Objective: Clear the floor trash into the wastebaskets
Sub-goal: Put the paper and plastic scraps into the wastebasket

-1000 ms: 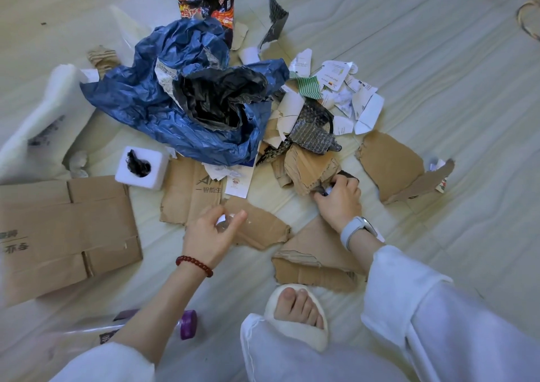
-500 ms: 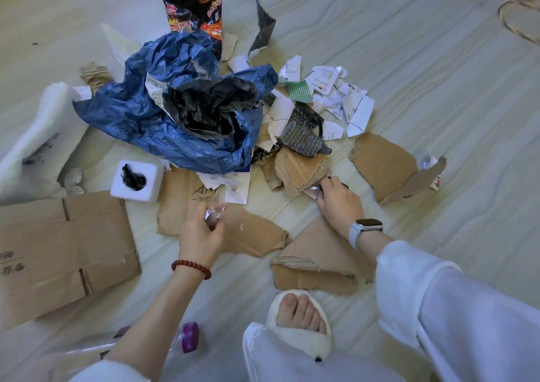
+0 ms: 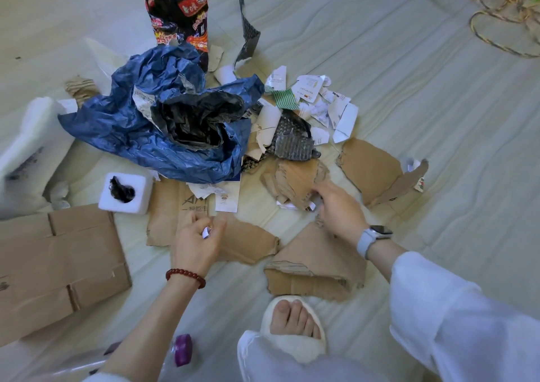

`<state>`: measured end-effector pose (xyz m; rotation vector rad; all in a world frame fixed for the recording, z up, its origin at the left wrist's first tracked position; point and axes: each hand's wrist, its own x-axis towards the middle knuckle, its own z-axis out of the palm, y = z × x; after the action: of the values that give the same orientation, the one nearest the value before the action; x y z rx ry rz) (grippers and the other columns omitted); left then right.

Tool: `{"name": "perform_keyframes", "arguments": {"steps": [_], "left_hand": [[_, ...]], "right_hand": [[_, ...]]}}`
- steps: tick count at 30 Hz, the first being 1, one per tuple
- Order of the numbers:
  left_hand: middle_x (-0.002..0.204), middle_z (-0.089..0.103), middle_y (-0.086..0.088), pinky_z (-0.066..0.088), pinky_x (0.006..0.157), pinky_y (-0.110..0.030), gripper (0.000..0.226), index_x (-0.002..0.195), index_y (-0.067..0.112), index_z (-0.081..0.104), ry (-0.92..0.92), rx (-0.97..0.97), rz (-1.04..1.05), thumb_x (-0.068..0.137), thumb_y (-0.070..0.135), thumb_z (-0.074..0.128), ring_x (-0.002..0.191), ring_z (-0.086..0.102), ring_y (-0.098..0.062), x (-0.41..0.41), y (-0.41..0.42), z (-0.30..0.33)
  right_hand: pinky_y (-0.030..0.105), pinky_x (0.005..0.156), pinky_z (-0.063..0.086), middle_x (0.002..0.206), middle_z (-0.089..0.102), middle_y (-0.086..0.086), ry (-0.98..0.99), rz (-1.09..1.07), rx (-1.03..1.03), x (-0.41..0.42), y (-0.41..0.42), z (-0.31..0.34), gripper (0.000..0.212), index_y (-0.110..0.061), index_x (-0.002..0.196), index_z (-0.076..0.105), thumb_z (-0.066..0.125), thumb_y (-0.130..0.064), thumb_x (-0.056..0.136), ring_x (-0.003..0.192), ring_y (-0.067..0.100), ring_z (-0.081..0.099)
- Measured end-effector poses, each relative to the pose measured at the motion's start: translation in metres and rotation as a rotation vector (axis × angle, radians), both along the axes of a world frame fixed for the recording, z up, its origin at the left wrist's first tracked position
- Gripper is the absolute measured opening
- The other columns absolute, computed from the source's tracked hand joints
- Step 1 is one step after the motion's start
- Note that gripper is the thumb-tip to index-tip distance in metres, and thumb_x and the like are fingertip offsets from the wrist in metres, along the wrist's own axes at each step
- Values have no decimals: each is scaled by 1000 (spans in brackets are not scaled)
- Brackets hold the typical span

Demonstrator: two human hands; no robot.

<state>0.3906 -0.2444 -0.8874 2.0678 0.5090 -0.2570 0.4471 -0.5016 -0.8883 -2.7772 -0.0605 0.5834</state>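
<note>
Pinching a small white scrap [image 3: 206, 232] in left hand [image 3: 196, 243], right hand [image 3: 337, 210] spread toward torn cardboard [image 3: 295, 181] (gathering handfuls, presumably).

I count one crumpled blue bag [image 3: 140, 130], one black-and-red snack packet [image 3: 178, 16], and one white foam block [image 3: 125, 191] with a dark hollow. One flattened box [image 3: 55, 267] lies by my left arm. Torn brown cardboard pieces number at least five; the largest sits by my foot [image 3: 315, 267]. White paper scraps [image 3: 330, 110] are too many and overlapped to count. One purple bottle cap [image 3: 183, 349] shows. My two hands [image 3: 195, 241] [image 3: 339, 212] and one slipper [image 3: 295, 343].
</note>
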Motion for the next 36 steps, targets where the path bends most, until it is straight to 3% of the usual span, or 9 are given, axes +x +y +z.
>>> {"name": "perform_keyframes", "arguments": {"steps": [4,8,12,17,24,29,31,34,36], "left_hand": [[106,60,1,40,76,-29,47,41,20,37,-109,2,74,80,-2,55,93,54,-15,4,5,0],[108,61,13,45,85,-33,48,42,18,28,-120,-6,78,78,-2,53,102,57,-16,1,10,-1],[110,60,20,41,69,-18,40,47,12,32,-47,-51,60,80,0,52,79,55,2,0,11,-6],[99,67,12,40,70,-27,38,58,18,30,56,-254,14,79,-6,50,77,50,-13,1,10,-10],[87,52,11,42,76,-19,38,91,27,52,120,-337,-10,66,42,76,78,51,-5,1,12,-3],[49,46,11,37,58,-26,48,54,6,49,72,-245,157,81,44,61,55,45,-5,3,13,4],[51,47,12,36,45,-25,48,46,11,38,45,-213,250,82,27,65,45,43,-1,7,14,4],[86,54,8,34,33,-13,42,47,11,32,24,-200,351,81,-1,55,52,47,-11,10,15,3],[94,59,11,32,39,-1,42,48,13,28,3,-212,325,78,-9,47,57,54,6,8,15,-2]], "right_hand": [[39,80,47,132,38,8,-3,-100,28,-8,31,-18,36,-9,126,43,48,-21,93,109,29,50],[32,69,42,125,36,12,16,-240,19,-13,46,-30,54,-5,121,41,64,-37,83,104,29,51],[32,68,42,124,39,13,6,-346,-1,-13,48,-33,58,-2,122,40,61,-41,84,104,31,52],[31,64,37,123,41,14,12,-336,-38,-10,47,-31,51,-1,120,43,52,-41,90,99,33,54],[38,70,43,118,45,15,157,-375,-10,2,50,-26,43,0,110,49,52,-38,91,95,39,55],[34,64,35,115,45,16,168,-343,25,-1,57,-25,28,-1,103,48,47,-27,93,92,38,55],[33,64,34,97,46,11,136,-337,162,-3,50,-22,15,-12,80,44,50,-21,90,81,33,51],[30,62,32,69,40,0,61,-328,389,-12,37,-13,30,-15,60,33,53,-5,80,71,6,52],[25,60,36,64,47,0,46,-363,489,-16,28,-4,27,-11,58,41,54,1,77,72,-9,55]]}}
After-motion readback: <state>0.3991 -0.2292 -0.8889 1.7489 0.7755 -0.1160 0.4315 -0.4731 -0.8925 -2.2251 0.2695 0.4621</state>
